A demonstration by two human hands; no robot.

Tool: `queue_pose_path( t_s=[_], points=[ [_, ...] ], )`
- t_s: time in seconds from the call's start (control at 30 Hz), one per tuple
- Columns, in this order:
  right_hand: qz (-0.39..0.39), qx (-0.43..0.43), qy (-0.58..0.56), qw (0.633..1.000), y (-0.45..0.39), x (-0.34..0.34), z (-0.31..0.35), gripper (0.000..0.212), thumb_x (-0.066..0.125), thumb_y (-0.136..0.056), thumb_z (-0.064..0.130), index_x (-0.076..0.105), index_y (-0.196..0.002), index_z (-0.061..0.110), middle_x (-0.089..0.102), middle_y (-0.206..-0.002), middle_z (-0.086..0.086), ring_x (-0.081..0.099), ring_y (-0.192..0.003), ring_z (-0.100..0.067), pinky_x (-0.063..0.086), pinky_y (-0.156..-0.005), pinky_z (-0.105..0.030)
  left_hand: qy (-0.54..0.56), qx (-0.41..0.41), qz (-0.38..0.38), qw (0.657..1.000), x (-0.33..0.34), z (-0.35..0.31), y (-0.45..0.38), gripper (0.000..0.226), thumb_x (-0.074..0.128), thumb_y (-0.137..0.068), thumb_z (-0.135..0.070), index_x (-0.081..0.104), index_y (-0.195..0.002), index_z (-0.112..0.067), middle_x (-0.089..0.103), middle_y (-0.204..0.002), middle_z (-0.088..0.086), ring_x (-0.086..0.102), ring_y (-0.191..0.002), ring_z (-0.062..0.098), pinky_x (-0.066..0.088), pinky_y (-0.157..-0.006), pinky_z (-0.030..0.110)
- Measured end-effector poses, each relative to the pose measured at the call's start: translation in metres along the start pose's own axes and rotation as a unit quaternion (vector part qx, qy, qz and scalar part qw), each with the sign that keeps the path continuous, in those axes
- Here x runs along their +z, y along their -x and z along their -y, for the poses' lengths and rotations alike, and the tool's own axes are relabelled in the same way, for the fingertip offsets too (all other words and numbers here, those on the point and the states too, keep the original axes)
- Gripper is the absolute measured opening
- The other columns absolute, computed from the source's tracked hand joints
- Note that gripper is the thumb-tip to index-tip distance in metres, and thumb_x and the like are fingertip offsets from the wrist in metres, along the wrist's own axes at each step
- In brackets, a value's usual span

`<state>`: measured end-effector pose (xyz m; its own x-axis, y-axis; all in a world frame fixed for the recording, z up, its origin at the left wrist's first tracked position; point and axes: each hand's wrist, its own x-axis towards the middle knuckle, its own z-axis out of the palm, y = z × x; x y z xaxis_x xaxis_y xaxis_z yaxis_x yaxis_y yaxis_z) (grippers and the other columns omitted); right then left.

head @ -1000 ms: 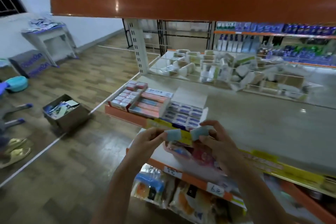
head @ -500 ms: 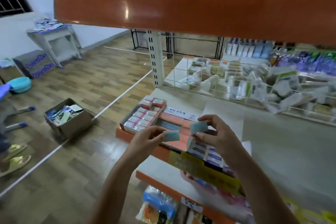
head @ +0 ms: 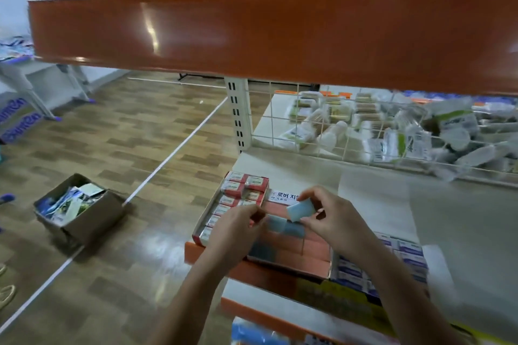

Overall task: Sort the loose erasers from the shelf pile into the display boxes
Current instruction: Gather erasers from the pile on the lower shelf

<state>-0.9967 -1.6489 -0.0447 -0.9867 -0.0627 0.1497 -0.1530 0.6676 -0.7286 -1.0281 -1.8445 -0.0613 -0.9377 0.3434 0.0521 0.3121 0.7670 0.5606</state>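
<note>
Far left on the wood floor: open cardboard box (head: pixel 81 209) stuffed with packets, not part of the job. On the shelf (head: pixel 462 221), left to right: a display box of red-wrapped erasers (head: pixel 242 190), a middle display box (head: pixel 294 244) of salmon and blue-grey bare erasers, then a box of blue-and-white wrapped erasers (head: pixel 403 258) at the shelf's front edge. A wire basket (head: pixel 364 131) of white tubes sits behind, well apart. Left hand (head: pixel 238 228) is low over the seam between the red box and the middle one; thumb and fingers (head: pixel 256 211) are drawn together, apparently pinching a pale blue eraser (head: pixel 276 224) at the middle box's top row, though blur makes the contact uncertain. Right hand (head: pixel 333 218) is just beside it and slightly higher, thumb and forefinger clamped on a second pale blue eraser (head: pixel 301 209), held tilted above the same box, not touching it. Judged stage: seating both blue pieces among their like. Risks: the hands are crowded close, so one may knock the other's eraser loose. The pinches are light, on small smooth blocks, and a slip could drop one into the wrong box or off the front lip to the lower shelf. Pressing a piece into an already tight row could lift its neighbours.
</note>
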Motion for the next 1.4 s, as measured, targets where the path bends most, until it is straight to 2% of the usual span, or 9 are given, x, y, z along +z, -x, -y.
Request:
queue_pose_path(
  t_s=[0.1,0.2,0.37,0.5,0.67,0.8,0.93,1.17,1.4],
  points=[
    [-0.013,0.035,0.039,0.999,-0.001,0.008,0.004,0.031,0.069,-0.082,0.024,0.049,-0.102,0.036,0.055,-0.102,0.01,0.052,-0.091,-0.002,0.041,-0.071,-0.012,-0.05,0.046,-0.02,0.998,-0.003,0.006,-0.007,0.022,0.052,-0.092,-0.036,0.062,-0.108,-0.025,0.06,-0.107,-0.01,0.051,-0.095,0.004,0.044,-0.08,0.018],
    [-0.014,0.064,0.081,0.995,0.0,0.017,0.009,0.029,0.066,-0.084,0.023,0.049,-0.106,0.034,0.052,-0.103,0.007,0.049,-0.092,-0.004,0.038,-0.07,-0.011,-0.087,0.082,-0.025,0.993,-0.001,0.011,-0.012,0.025,0.047,-0.094,-0.038,0.059,-0.112,-0.025,0.056,-0.112,-0.009,0.045,-0.103,0.007,0.041,-0.086,0.02],
    [-0.042,0.099,0.1,0.989,0.004,0.024,0.015,0.032,0.065,-0.084,0.021,0.05,-0.11,0.031,0.047,-0.102,0.009,0.047,-0.094,-0.003,0.035,-0.069,-0.007,-0.116,0.109,-0.024,0.987,0.006,0.016,-0.022,0.029,0.041,-0.095,-0.042,0.053,-0.114,-0.025,0.049,-0.112,-0.007,0.04,-0.102,0.007,0.034,-0.082,0.017],
    [-0.054,0.12,0.101,0.986,0.008,0.028,0.016,0.031,0.065,-0.084,0.021,0.049,-0.108,0.032,0.044,-0.098,0.012,0.046,-0.092,-0.002,0.033,-0.069,-0.006,-0.136,0.129,-0.031,0.982,0.007,0.022,-0.025,0.029,0.043,-0.093,-0.041,0.052,-0.115,-0.024,0.049,-0.113,-0.005,0.041,-0.103,0.009,0.036,-0.085,0.02],
    [-0.069,0.124,0.111,0.984,0.01,0.031,0.017,0.031,0.065,-0.084,0.022,0.046,-0.104,0.037,0.038,-0.089,0.021,0.043,-0.082,0.005,0.032,-0.066,-0.006,-0.132,0.177,0.003,0.975,0.004,0.025,-0.029,0.037,0.049,-0.091,-0.04,0.045,-0.127,-0.031,0.045,-0.126,-0.007,0.039,-0.114,0.01,0.034,-0.085,0.018],
    [-0.075,0.121,0.125,0.982,0.011,0.032,0.017,0.029,0.066,-0.084,0.024,0.05,-0.107,0.032,0.037,-0.086,0.022,0.042,-0.088,0.001,0.032,-0.069,-0.006,-0.137,0.223,0.046,0.964,0.002,0.027,-0.033,0.036,0.051,-0.091,-0.04,0.048,-0.126,-0.034,0.045,-0.129,-0.012,0.036,-0.117,0.008,0.038,-0.088,0.02],
    [-0.067,0.111,0.141,0.981,0.012,0.032,0.017,0.026,0.064,-0.085,0.023,0.051,-0.106,0.03,0.034,-0.083,0.027,0.042,-0.091,-0.001,0.033,-0.072,-0.012,-0.142,0.224,0.042,0.963,0.001,0.027,-0.035,0.037,0.052,-0.09,-0.042,0.052,-0.126,-0.031,0.048,-0.126,-0.013,0.036,-0.116,0.007,0.034,-0.087,0.018],
    [-0.045,0.097,0.186,0.977,0.008,0.037,0.015,0.024,0.064,-0.084,0.027,0.055,-0.106,0.027,0.05,-0.106,0.012,0.039,-0.101,-0.006,0.032,-0.083,-0.019,-0.169,0.202,0.027,0.964,-0.002,0.027,-0.033,0.032,0.053,-0.089,-0.045,0.051,-0.119,-0.033,0.05,-0.124,-0.013,0.037,-0.115,0.008,0.028,-0.078,0.017],
    [-0.043,0.08,0.244,0.966,0.002,0.043,0.013,0.022,0.06,-0.085,0.031,0.057,-0.106,0.026,0.045,-0.11,0.006,0.036,-0.107,-0.011,0.032,-0.092,-0.024,-0.197,0.197,0.036,0.96,-0.004,0.023,-0.034,0.03,0.051,-0.089,-0.045,0.056,-0.115,-0.031,0.053,-0.118,-0.013,0.039,-0.109,0.009,0.027,-0.074,0.02]
  ],
)
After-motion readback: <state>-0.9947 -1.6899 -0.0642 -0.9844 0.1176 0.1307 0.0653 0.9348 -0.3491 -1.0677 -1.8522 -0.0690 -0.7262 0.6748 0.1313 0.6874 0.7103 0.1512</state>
